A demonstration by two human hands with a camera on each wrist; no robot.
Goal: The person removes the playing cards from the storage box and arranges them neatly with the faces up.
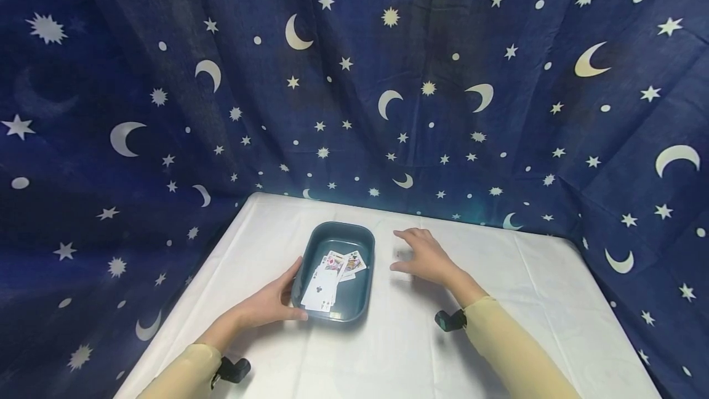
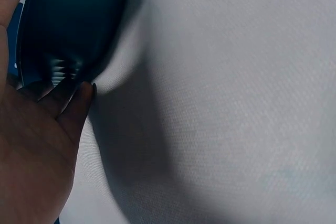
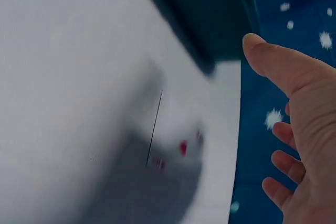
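A dark teal tray stands on the white-covered table, its long sides running front to back. Several playing cards lie loosely overlapped in it, face up, clubs and picture cards among them. My left hand holds the tray at its front left corner, thumb at the front and fingers along the left wall. To the right of the tray my right hand hovers with thumb and fingers spread, nothing between them. Below it, in the right wrist view, a white card with red marks lies on the cloth, partly in shadow.
White cloth covers the table. A dark blue curtain with moons and stars hangs behind it and along both sides. Each wrist wears a small black camera, such as the one by the right sleeve.
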